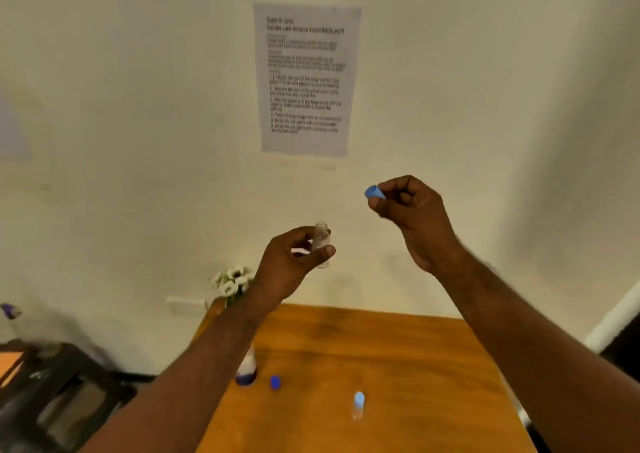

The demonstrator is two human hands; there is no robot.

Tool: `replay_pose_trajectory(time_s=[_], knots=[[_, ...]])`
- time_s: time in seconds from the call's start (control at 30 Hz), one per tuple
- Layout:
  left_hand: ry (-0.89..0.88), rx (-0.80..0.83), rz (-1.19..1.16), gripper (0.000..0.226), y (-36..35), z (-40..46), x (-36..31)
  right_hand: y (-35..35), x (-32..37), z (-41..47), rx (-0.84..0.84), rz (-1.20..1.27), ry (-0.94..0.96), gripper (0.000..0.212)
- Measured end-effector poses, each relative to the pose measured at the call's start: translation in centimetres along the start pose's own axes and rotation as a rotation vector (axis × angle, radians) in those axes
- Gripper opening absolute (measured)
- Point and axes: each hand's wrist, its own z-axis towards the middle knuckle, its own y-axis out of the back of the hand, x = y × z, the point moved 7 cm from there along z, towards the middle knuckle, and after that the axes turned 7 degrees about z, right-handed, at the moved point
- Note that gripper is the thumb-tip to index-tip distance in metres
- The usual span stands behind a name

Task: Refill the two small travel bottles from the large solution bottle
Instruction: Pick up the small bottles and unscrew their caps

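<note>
Above a wooden table (398, 348), the left hand (287, 265) pinches an uncapped clear travel bottle (322, 241) around its body, the right hand (412, 210) pinches its blue cap (374, 192); the bottle looks light, smooth and slippery, best held mid-body

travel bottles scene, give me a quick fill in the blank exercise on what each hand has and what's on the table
1. The left hand holds a small clear bottle that has no ____.
2. The right hand pinches a light ____ cap.
3. The second small bottle stands on the wooden ____, capped.
4. A dark blue cap lies beside the ____ bottle.

Missing words: cap; blue; table; large
</note>
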Motion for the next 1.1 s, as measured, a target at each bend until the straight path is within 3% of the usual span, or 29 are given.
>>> replay_pose_trajectory(time_s=[0.13,0.33,0.67,1.1], knots=[[0.114,0.009,0.055,0.035,-0.6,-4.2,8.0,-0.5,-8.3,-4.4,0.028,-0.116,-0.128,0.039],[0.267,0.074,0.108,0.04,-1.8,-9.4,17.0,-1.4,-19.1,-10.5,0.022,-0.35,-0.317,0.025],[0.464,0.232,0.29,0.039,-3.7,-14.7,27.4,-1.1,-35.0,-19.1,0.095,-0.746,-0.533,0.027],[0.411,0.453,0.484,0.036,-4.7,-17.8,33.6,-3.0,-43.1,-22.5,0.236,-0.962,-0.641,0.03]])
